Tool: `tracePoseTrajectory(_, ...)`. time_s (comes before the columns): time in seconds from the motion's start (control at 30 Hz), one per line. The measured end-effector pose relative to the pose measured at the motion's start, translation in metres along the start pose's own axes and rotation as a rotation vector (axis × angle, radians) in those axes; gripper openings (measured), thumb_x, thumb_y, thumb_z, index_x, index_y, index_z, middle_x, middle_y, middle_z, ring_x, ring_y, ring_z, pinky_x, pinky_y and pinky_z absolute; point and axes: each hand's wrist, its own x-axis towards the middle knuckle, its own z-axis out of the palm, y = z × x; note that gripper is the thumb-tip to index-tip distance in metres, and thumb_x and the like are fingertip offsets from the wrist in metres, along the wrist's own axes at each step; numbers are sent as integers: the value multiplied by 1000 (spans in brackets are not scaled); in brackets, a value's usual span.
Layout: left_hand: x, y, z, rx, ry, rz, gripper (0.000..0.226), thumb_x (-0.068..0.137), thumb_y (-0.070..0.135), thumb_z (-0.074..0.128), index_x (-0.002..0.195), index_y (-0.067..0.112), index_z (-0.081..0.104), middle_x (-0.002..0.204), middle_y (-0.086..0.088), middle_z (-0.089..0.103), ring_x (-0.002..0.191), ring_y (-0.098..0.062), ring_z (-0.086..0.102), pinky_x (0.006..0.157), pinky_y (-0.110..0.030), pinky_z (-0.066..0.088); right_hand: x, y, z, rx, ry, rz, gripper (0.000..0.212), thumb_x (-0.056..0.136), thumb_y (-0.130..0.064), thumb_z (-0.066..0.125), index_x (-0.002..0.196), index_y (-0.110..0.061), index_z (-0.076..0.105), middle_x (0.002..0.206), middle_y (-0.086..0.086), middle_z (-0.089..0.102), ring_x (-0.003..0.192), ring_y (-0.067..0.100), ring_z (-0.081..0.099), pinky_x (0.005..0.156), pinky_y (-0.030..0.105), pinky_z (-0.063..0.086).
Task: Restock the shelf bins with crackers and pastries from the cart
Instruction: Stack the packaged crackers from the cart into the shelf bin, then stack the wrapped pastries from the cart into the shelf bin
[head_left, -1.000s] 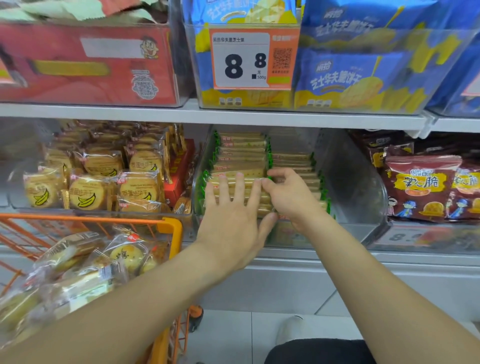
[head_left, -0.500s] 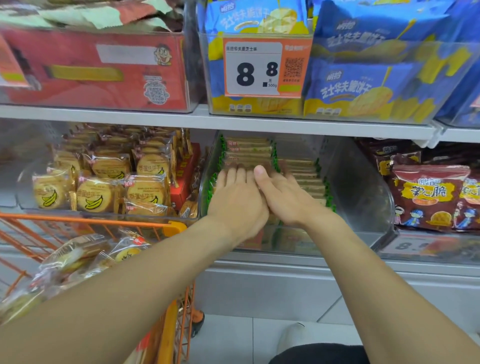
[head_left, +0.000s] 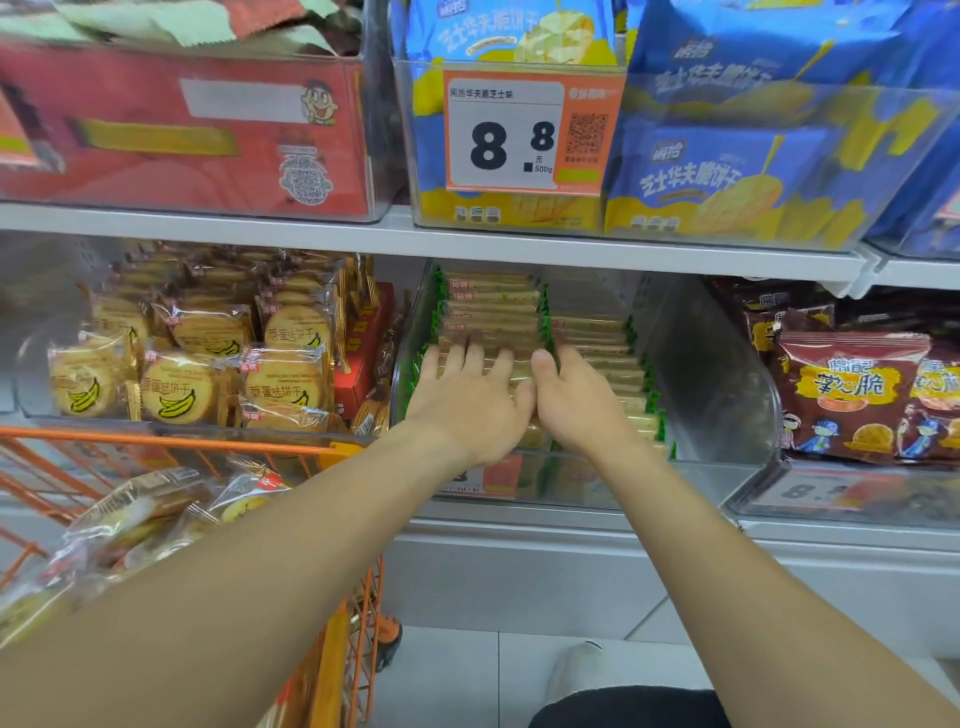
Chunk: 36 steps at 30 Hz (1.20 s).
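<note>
Green-edged cracker packs (head_left: 491, 306) now lie under both flat hands, left (head_left: 467, 405) and right (head_left: 582, 400), reaching deeper.

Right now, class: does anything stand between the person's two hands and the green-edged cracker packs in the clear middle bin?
Nothing visible does. The left hand and right hand both already lie on the cracker packs inside the clear bin, reaching in over its low front wall.

both forearms are bare, no sleeves to see. the left hand (head_left: 470, 410) and right hand (head_left: 584, 402) wear nothing. below are dark trousers (head_left: 628, 709) and a white shoe (head_left: 582, 670).
</note>
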Motion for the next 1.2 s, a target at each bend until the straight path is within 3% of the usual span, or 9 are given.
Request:
tracePoseTrajectory(0.17, -5, 8, 2, 37, 19, -5, 54, 103, 44, 7, 156, 36, 6, 162, -20, 10, 150, -37, 5, 120, -56, -2, 3, -2, 2, 116, -33, 85, 38, 106, -18, 36, 140, -6, 48, 137, 15, 56, 124, 33, 52, 96, 35, 40)
tracePoseTrajectory(0.33, -4, 9, 3, 20, 16, 5, 55, 103, 45, 7, 157, 34, 6, 163, -22, 8, 150, -38, 3, 119, -58, -3, 3, -10, 5, 624, -43, 264, 48, 98, 3, 37, 141, -10, 51, 130, 9, 63, 112, 24, 60, 91, 35, 50)
tracePoseTrajectory(0.5, -2, 3, 2, -29, -2, 22, 56, 103, 45, 11, 156, 29, 15, 160, -22, 17, 149, -36, 9, 119, -58, 1, -4, -20, 2, 731, -79, 325, 47, 107, -32, 41, 148, -8, 45, 151, 5, 48, 137, 21, 45, 115, 37, 34)
tracePoseTrajectory(0.67, -7, -10, -5, -423, 268, 162, 41, 102, 23, 36, 137, 8, 49, 133, -12, 54, 128, -27, 46, 112, -44, 32, -5, -25, 5, 667, -106, 308, 61, 105, -51, 38, 152, -12, 40, 154, 5, 45, 140, 24, 43, 119, 42, 30)
tracePoseTrajectory(0.77, -20, -16, -4, -188, 146, 232, 49, 102, 29, 30, 145, 8, 41, 146, -13, 44, 141, -32, 32, 117, -50, 23, -8, -32, 8, 605, -112, 285, 62, 108, -44, 35, 156, -6, 28, 158, 8, 38, 143, 23, 38, 106, 30, 29)
tracePoseTrajectory(0.87, -42, -12, 1, -44, 49, 191, 62, 105, 41, 20, 157, 7, 15, 164, -11, 12, 152, -28, 3, 122, -49, 6, -13, -33, 2, 563, -97, 299, 64, 108, -47, 31, 156, -6, 27, 159, 9, 36, 145, 26, 35, 114, 36, 27)
tracePoseTrajectory(0.93, -54, -11, -5, -115, 101, 223, 62, 104, 38, 28, 156, 7, 17, 164, -10, 13, 153, -26, 4, 123, -46, 6, -16, -31, -4, 448, 10, 269, 64, 107, -48, 31, 154, -5, 32, 157, 13, 39, 143, 29, 38, 115, 39, 29)
tracePoseTrajectory(1.07, -85, -23, -25, -370, 342, 217, 39, 92, 14, 51, 130, 9, 56, 132, -6, 55, 128, -22, 44, 110, -35, 34, -33, -44, -16, 251, 379, -85, 28, 101, -30, 51, 120, -13, 64, 119, 6, 67, 110, 22, 62, 95, 33, 46)
tracePoseTrajectory(1.2, -129, -46, -34, -418, 400, 81, 19, 85, 10, 51, 96, 15, 65, 97, 2, 63, 96, -17, 52, 85, -34, 44, -65, -72, 8, 356, 233, -306, 15, 91, -19, 62, 82, -30, 69, 75, -7, 70, 73, 16, 67, 72, 36, 56)
